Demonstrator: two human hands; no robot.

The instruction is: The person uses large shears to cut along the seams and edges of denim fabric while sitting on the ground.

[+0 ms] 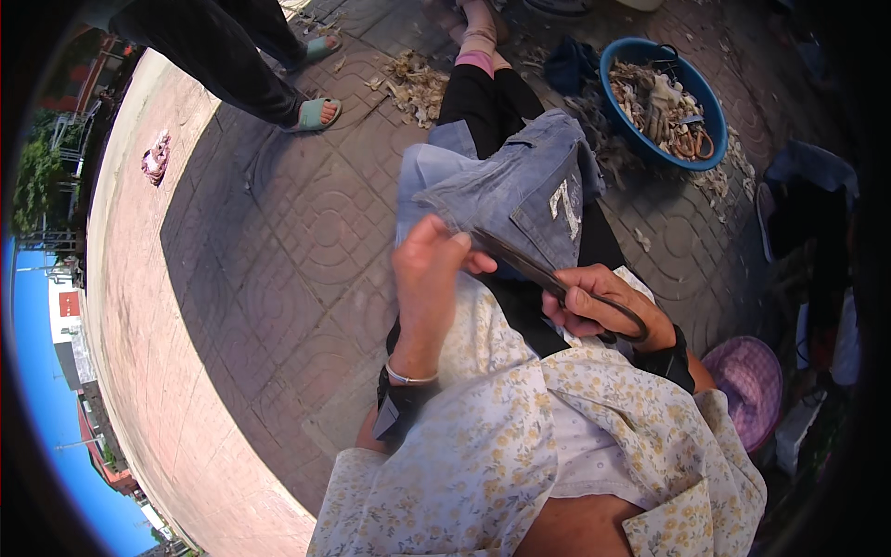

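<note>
Across my lap lies a piece of faded blue denim point(520, 176), with a pocket and a pale ragged patch. Its near edge looks frayed. My right hand point(608, 302) is closed around the handles of a pair of dark metal scissors point(520, 260), whose blades point left along the denim. Close to the blade tips, my left hand point(432, 265) has its thumb and fingers bent together by the frayed edge. What lies between those fingertips is too small to make out.
A blue basin point(613, 97) at the far right holds gloves, scraps and scissors. Scraps point(415, 88) litter the paving around it. At far left stands another person in green sandals point(316, 114). A pink checked hat point(742, 385) lies to my right, and a pink bundle point(156, 158) far left.
</note>
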